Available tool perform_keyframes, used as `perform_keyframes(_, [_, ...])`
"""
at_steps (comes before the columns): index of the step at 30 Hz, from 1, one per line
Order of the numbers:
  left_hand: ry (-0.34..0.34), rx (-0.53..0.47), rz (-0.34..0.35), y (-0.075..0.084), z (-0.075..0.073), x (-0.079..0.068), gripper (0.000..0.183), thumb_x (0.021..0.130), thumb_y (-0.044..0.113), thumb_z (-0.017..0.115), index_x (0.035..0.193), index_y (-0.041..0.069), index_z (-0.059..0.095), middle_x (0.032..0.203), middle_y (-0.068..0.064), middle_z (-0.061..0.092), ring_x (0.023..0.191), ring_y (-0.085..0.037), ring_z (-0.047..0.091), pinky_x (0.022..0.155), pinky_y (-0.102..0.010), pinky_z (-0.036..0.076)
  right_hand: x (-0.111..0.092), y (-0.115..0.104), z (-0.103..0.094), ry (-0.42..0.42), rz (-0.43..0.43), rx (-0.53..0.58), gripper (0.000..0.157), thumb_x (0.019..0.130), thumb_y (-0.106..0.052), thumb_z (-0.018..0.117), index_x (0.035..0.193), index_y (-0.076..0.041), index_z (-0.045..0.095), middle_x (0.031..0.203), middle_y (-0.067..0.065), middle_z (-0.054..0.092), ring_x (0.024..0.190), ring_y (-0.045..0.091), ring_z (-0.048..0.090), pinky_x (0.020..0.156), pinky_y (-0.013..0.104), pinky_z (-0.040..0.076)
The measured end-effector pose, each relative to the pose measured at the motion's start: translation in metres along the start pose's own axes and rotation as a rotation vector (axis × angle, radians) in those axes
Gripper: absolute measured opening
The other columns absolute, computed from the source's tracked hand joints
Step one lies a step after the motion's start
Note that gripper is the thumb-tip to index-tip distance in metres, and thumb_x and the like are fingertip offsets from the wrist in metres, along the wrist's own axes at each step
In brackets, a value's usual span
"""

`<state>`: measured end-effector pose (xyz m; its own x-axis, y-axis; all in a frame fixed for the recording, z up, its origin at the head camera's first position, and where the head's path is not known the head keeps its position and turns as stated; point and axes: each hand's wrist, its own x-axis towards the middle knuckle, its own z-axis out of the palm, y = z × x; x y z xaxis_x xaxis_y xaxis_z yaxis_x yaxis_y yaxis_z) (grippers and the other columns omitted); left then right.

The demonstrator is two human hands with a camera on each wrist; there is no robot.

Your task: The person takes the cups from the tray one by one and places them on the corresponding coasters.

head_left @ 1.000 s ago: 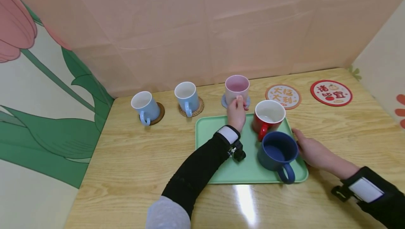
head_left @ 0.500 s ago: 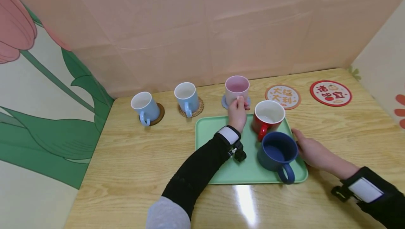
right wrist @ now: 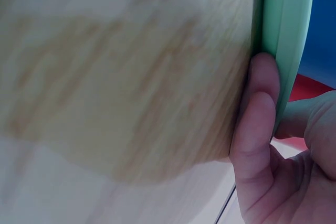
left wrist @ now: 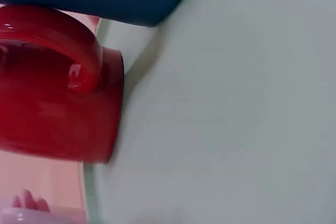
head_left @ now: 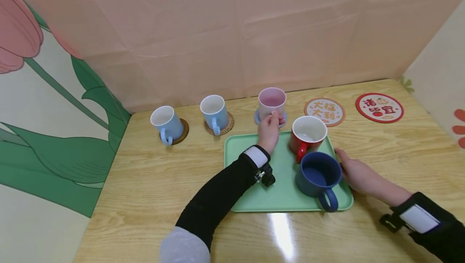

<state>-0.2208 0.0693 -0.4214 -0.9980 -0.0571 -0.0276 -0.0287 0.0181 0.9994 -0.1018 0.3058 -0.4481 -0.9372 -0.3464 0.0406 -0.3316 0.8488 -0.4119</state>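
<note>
A pink mug stands upright on a blue coaster near the back edge of the table. My left hand is at the mug's near side, thumb and fingers about its handle, which they hide. In the left wrist view only a few fingertips show beside the mug. My right hand pinches the right rim of a green tray; the right wrist view shows fingers outside and thumb over the rim. On the tray stand a red mug with white inside and a dark blue mug.
Two light blue mugs stand on coasters to the left. A round orange-rimmed coaster and a red-rimmed one lie at the back right. A pink cloth-like backdrop rises behind the wooden table.
My left wrist and forearm have shifted slightly left and the hand has turned a little. The pink mug stays where it was. My right hand and the tray have not visibly moved.
</note>
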Motion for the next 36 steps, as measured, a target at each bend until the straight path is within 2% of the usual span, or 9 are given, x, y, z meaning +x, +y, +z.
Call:
perform_keyframes(4, [-0.102,0.11,-0.005,0.004,-0.029,-0.006,0.038,0.109,0.029,0.048,0.108,-0.002,0.069,0.098,-0.008,0.069,0.091,-0.011,0.06,0.082,-0.025,0.048,0.0,-0.001,-0.001,-0.014,0.016,0.008,0.053,0.091,0.008,0.065,0.131,0.019,0.033,0.072,0.012,0.062,0.067,0.032,0.065,0.063,0.053,0.055])
perform_keyframes(8, [-0.271,0.222,0.0,0.005,-0.064,-0.014,0.035,0.11,0.028,0.047,0.127,0.001,0.061,0.123,-0.012,0.066,0.112,-0.019,0.061,0.097,-0.031,0.049,0.0,-0.002,-0.002,-0.015,0.014,0.008,0.053,0.091,0.008,0.065,0.131,0.019,0.033,0.073,0.013,0.062,0.067,0.031,0.065,0.063,0.052,0.055])
perform_keyframes(12, [-0.422,0.423,0.051,0.007,-0.102,-0.023,0.032,0.109,0.026,0.048,0.13,0.004,0.057,0.129,-0.012,0.063,0.113,-0.024,0.061,0.096,-0.034,0.051,0.001,-0.002,-0.001,-0.011,0.012,0.004,0.052,0.091,0.008,0.065,0.131,0.019,0.033,0.072,0.013,0.062,0.068,0.032,0.065,0.063,0.053,0.055])
perform_keyframes(16, [-0.493,0.687,0.128,0.009,-0.138,-0.029,0.03,0.108,0.027,0.052,0.128,0.006,0.058,0.12,-0.008,0.064,0.099,-0.018,0.062,0.082,-0.031,0.052,0.001,-0.002,-0.002,-0.014,0.02,0.01,0.052,0.091,0.008,0.065,0.131,0.019,0.033,0.072,0.014,0.062,0.067,0.032,0.065,0.063,0.053,0.055])
perform_keyframes(22, [-0.441,1.105,0.26,0.012,-0.176,-0.028,0.025,0.105,0.03,0.058,0.105,0.005,0.061,0.072,-0.002,0.06,0.057,-0.013,0.053,0.05,-0.027,0.042,0.001,-0.002,-0.003,-0.051,0.052,0.033,0.052,0.094,0.006,0.063,0.133,0.02,0.032,0.077,0.02,0.064,0.071,0.034,0.066,0.065,0.054,0.056])
perform_keyframes(25, [-0.448,1.188,0.196,0.01,-0.183,-0.026,0.029,0.104,0.032,0.06,0.086,0.009,0.059,0.061,0.002,0.051,0.053,-0.012,0.048,0.047,-0.026,0.037,0.0,-0.002,-0.002,-0.046,0.046,0.027,0.052,0.093,0.007,0.064,0.132,0.019,0.032,0.077,0.02,0.064,0.071,0.034,0.066,0.065,0.054,0.056])
perform_keyframes(29, [-0.526,1.185,0.026,0.003,-0.185,-0.022,0.045,0.104,0.036,0.058,0.067,0.013,0.054,0.056,0.004,0.048,0.05,-0.011,0.046,0.046,-0.025,0.034,0.0,-0.001,-0.002,-0.043,0.036,0.023,0.053,0.092,0.007,0.064,0.132,0.02,0.032,0.076,0.02,0.063,0.071,0.033,0.066,0.066,0.054,0.056])
perform_keyframes(33, [-0.601,1.086,-0.151,0.0,-0.184,-0.014,0.049,0.106,0.036,0.055,0.064,0.011,0.055,0.053,0.0,0.056,0.046,-0.013,0.052,0.045,-0.024,0.04,0.0,-0.001,-0.002,-0.05,0.038,0.027,0.053,0.093,0.007,0.063,0.133,0.02,0.031,0.077,0.019,0.063,0.071,0.032,0.065,0.066,0.054,0.056])
perform_keyframes(36, [-0.646,1.018,-0.235,-0.002,-0.183,-0.008,0.042,0.106,0.031,0.055,0.071,0.009,0.058,0.057,-0.004,0.062,0.046,-0.013,0.057,0.045,-0.025,0.047,0.0,0.0,-0.001,-0.039,0.03,0.023,0.053,0.092,0.007,0.064,0.133,0.02,0.031,0.075,0.02,0.063,0.069,0.033,0.065,0.065,0.054,0.056])
